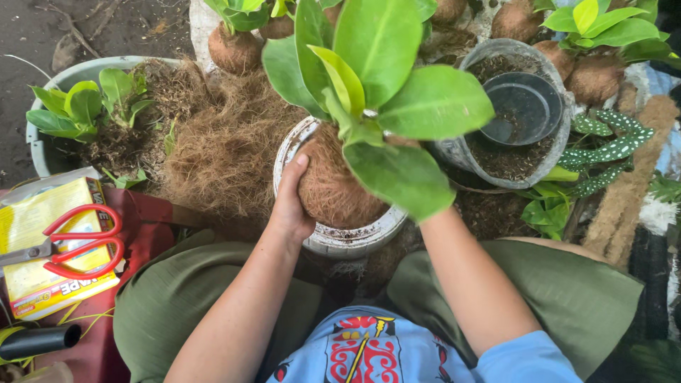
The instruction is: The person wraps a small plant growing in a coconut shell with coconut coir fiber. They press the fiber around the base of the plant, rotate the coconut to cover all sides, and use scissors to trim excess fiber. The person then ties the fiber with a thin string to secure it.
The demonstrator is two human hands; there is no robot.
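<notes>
Two bare hands work at one fibre-wrapped root ball (333, 188), a rough, hairy brown sphere sitting in a chipped white round pot (340, 237) between the person's knees. Above the grip rises the ball's plant (376, 78), with broad, smooth, glossy green leaves, the newest ones yellow-green. The left hand (289, 206) cups the ball's side, palm pressed flat on the fibre and fingers curled over its top. The right hand is hidden under a large leaf, so I cannot tell whether its grip is spread or closed; only the forearm shows, running up to the pot's rim.

Left of the grip lies a loose heap of coconut fibre (223, 149), dry, wiry and tan, and beyond it a pale round tub (42, 152) holding small leafy seedlings. Right of the grip stands a clear plastic tub (560, 145) of dark, crumbly soil with a smooth black bowl (525, 106) resting in it. Beside that tub lie narrow dark leaves dotted with white spots (610, 145). Further finished fibre balls sit beyond the grip, at the top.

Nearer the person and left of the grip, red-handled scissors (81, 241) rest on a yellow packet (42, 262). The floor is dark bare ground.
</notes>
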